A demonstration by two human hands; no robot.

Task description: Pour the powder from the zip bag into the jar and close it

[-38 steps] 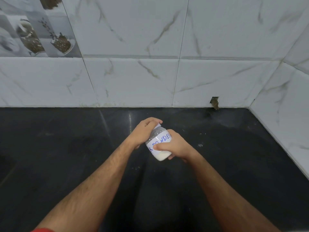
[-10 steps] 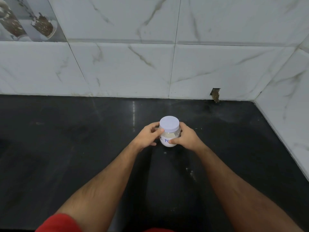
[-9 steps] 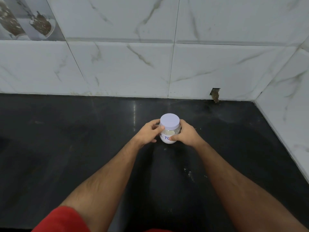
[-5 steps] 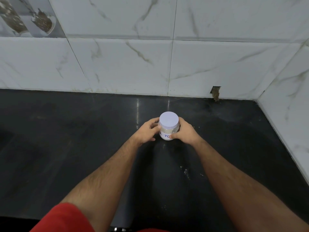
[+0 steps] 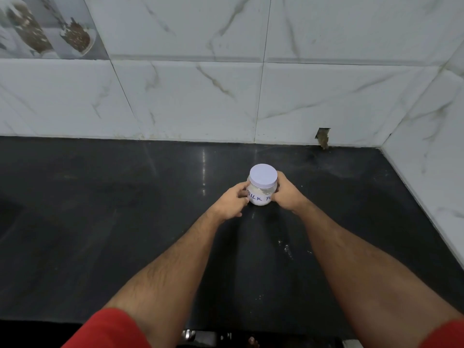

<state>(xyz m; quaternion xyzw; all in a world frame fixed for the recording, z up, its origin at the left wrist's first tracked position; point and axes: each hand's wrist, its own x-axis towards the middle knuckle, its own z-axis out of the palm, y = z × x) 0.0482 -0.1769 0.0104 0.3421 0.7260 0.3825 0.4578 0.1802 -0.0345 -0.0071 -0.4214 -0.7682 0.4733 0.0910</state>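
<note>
A small clear jar (image 5: 260, 197) with white powder inside and blue handwriting on its label stands upright on the black counter (image 5: 100, 209). A white lid (image 5: 263, 175) sits on top of it. My left hand (image 5: 232, 200) holds the jar's left side with curled fingers. My right hand (image 5: 287, 195) grips its right side. No zip bag is in view.
White marble-look tiled walls close the counter at the back (image 5: 200, 96) and on the right (image 5: 431, 159). A chipped hole (image 5: 323, 138) sits low in the back wall. Specks of spilled powder (image 5: 286, 248) lie on the counter near my right forearm.
The jar went from tilted in my hands to standing upright on the counter. Over the last second it was slid a little farther from me, both hands staying on it.
</note>
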